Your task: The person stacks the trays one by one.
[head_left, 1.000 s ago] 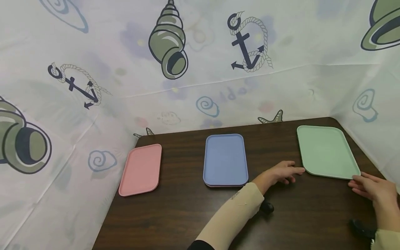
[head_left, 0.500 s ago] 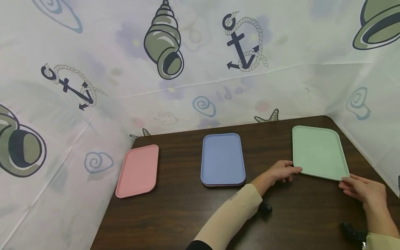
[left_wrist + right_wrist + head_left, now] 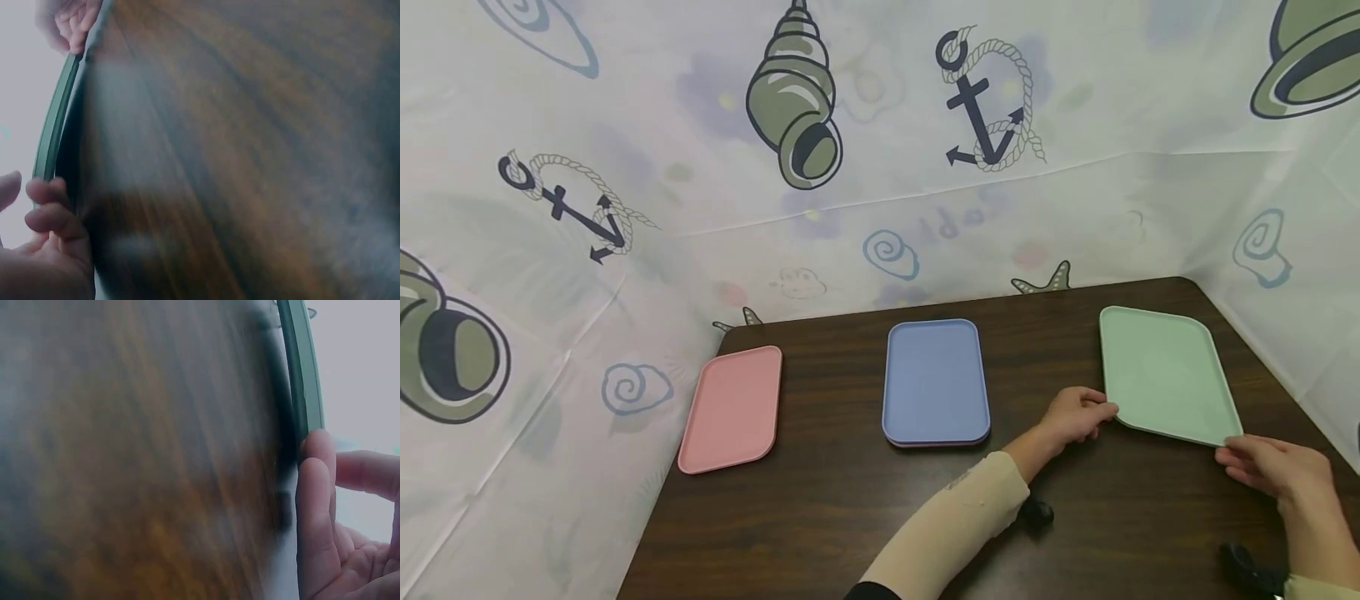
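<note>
A light green tray (image 3: pixel 1168 375) with rounded corners is at the right end of the dark wooden table (image 3: pixel 820 517). My left hand (image 3: pixel 1077 414) pinches its near-left corner between thumb and fingers. At the near-right corner, my right hand (image 3: pixel 1281 467) pinches the rim, thumb above and fingertips underneath. The left wrist view shows the tray's edge (image 3: pixel 55 125) running from the left fingers (image 3: pixel 56 219) up to the other hand, with a dark gap beside the tabletop. In the right wrist view, the edge (image 3: pixel 303 369) ends at the right fingertips (image 3: pixel 315 472).
A blue tray (image 3: pixel 936 383) lies mid-table on top of another tray, whose pinkish edge peeks out below. A pink tray (image 3: pixel 730 408) lies at the left. Sea-patterned white cloth (image 3: pixel 880 167) walls the table's back and sides.
The left hand's fingers have closed on the green tray's corner. The tray has shifted slightly left and toward me, with both hands moving along. The pink and blue trays stay put.
</note>
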### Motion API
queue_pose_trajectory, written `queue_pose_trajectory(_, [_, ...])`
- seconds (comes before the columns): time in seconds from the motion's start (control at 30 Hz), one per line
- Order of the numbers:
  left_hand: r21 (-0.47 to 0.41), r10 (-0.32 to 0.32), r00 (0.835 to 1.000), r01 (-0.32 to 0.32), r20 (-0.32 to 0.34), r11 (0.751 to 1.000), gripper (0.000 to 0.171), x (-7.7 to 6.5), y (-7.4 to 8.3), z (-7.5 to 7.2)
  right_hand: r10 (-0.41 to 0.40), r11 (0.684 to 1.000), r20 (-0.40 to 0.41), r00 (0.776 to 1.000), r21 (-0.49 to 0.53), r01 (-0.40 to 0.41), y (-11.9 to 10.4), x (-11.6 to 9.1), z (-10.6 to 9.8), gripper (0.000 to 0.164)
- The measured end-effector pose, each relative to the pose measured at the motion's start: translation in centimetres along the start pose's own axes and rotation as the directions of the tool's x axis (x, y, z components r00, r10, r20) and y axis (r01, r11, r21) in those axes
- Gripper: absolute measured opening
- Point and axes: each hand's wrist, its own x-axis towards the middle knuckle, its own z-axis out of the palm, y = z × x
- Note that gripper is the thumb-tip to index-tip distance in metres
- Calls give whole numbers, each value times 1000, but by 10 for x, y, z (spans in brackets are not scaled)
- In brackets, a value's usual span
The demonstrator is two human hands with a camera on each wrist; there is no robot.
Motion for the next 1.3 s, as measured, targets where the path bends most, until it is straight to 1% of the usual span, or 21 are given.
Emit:
queue_pose_trajectory(0.07, [-25,2,999,-3,-53,1000,12,-2,-1,2,-4,1000,26,1000,-4,4,1,-4,-1,24])
queue_pose_trajectory(0.1, [-40,2,997,-5,-79,999,10,-3,-2,3,-12,1000,39,999,-6,12,2,-6,-2,23])
queue_pose_trajectory(0.17, [-74,1,992,-11,-124,997,10,-4,-3,4,-27,999,57,998,-23,28,2,-9,-2,15])
queue_pose_trajectory(0.23, [-102,0,989,-16,-151,995,12,-4,-3,5,-43,998,69,997,-38,46,3,-13,-2,4])
queue_pose_trajectory(0.27, [-111,-1,987,-17,-158,994,13,-5,-3,5,-52,997,72,996,-48,55,3,-14,-3,8])
queue_pose_trajectory(0.33, [-118,-9,985,-12,-170,993,14,-6,-2,4,-70,995,80,994,-62,76,3,-18,-3,22])
queue_pose_trajectory(0.4, [-134,-12,985,-11,-174,991,15,-8,-1,2,-81,994,91,993,-72,88,3,-21,-2,33])
queue_pose_trajectory(0.47, [-146,-8,985,-18,-175,989,15,-10,1,-2,-91,993,106,990,-63,98,3,-25,-1,39])
queue_pose_trajectory(0.5, [-150,-4,984,-22,-176,988,15,-11,2,-4,-98,993,111,989,-52,104,3,-27,0,39])
queue_pose_trajectory(0.57, [-160,14,986,-42,-168,986,14,-13,4,-9,-113,993,123,986,-19,117,2,-32,2,38])
queue_pose_trajectory(0.63, [-148,40,985,-65,-169,987,14,-15,7,-15,-135,991,124,983,32,132,1,-37,5,33])
queue_pose_trajectory(0.7, [-109,70,982,-90,-177,990,12,-19,11,-21,-160,985,115,980,79,152,-3,-43,9,26])
queue_pose_trajectory(0.77, [-62,106,977,-120,-187,991,11,-22,15,-29,-187,977,107,977,121,173,-8,-49,14,22])
queue_pose_trajectory(0.87, [20,154,968,-153,-199,988,11,-30,21,-40,-228,968,101,968,135,214,-15,-57,20,20])
queue_pose_trajectory(0.97, [46,188,964,-183,-190,982,11,-37,24,-51,-269,959,115,956,130,253,-21,-65,26,18])
queue_pose_trajectory(1.07, [18,200,963,-200,-179,980,10,-45,24,-62,-320,944,138,937,137,302,-24,-72,32,17])
queue_pose_trajectory(1.1, [1,203,963,-206,-178,979,10,-48,23,-65,-336,938,148,930,148,315,-25,-74,35,19])
queue_pose_trajectory(1.2, [-49,214,960,-226,-178,973,12,-56,17,-75,-365,925,170,915,174,337,-28,-80,43,23])
queue_pose_trajectory(1.3, [-76,233,954,-251,-188,965,14,-64,12,-87,-390,916,194,900,179,358,-33,-87,53,21])
